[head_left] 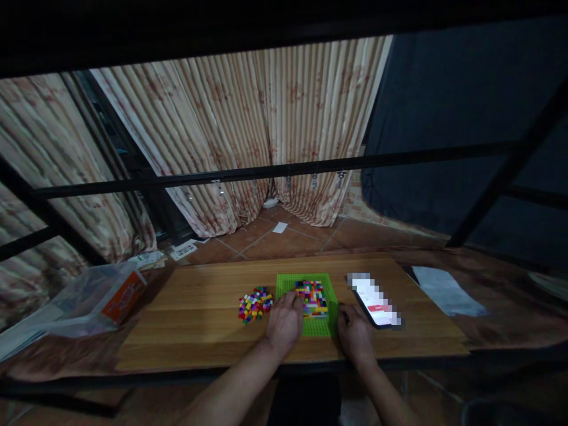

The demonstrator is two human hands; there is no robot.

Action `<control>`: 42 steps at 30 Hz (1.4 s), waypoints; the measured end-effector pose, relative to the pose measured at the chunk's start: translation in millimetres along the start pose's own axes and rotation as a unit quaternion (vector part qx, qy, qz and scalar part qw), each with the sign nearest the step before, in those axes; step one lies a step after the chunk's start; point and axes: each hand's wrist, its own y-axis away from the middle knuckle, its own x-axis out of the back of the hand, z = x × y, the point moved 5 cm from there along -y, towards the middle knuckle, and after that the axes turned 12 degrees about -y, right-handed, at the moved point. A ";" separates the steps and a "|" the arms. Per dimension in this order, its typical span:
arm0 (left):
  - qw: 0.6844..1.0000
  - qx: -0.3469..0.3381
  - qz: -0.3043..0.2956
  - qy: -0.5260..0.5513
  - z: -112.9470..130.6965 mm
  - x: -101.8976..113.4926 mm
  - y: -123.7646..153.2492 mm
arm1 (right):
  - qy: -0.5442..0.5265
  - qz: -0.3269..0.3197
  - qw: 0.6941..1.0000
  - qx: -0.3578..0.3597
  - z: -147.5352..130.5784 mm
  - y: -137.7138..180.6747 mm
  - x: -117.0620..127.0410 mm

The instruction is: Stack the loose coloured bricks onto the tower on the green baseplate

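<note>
A green studded baseplate [331,290] lies on the wooden table board, bearing a block of multicoloured toy bricks [313,299] built up in layers. My left hand [284,319] rests over the plate's left side, its bent fingers against the left edge of the brick block. Whatever its fingertips may hold is hidden. By the plate's right edge, my right hand [356,332] lies curled on the board, and nothing shows in its fingers. Left of my left hand is a loose pile of small coloured bricks [255,305].
A phone [375,302] with a lit, partly blurred screen lies right of my right hand. The wooden board [195,313] ends at a front edge. A clear plastic container [89,296] with an orange label sits at left, a white sheet [444,290] at right. Dark metal bars [248,173] cross behind.
</note>
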 end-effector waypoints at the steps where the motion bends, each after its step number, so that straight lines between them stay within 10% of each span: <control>1: 1.000 0.003 -0.001 0.006 1.3 0.5 2.5 | 0.002 -0.001 1.000 -0.002 1.4 0.2 0.1; 7: 0.994 0.073 0.054 0.057 -13.3 4.2 40.4 | 0.005 -0.014 1.000 -0.006 4.2 0.2 1.2; 18: 0.952 0.298 0.039 0.055 -130.9 -2.5 100.7 | 0.029 -0.024 0.999 -0.005 6.6 1.1 1.2; 36: 0.961 0.268 -0.025 0.068 -131.1 -6.7 82.4 | 0.035 -0.018 0.999 0.000 0.9 0.6 5.4; 42: 0.950 0.278 0.046 0.137 -132.4 -5.1 88.5 | 0.016 -0.016 1.000 -0.005 1.1 0.1 2.0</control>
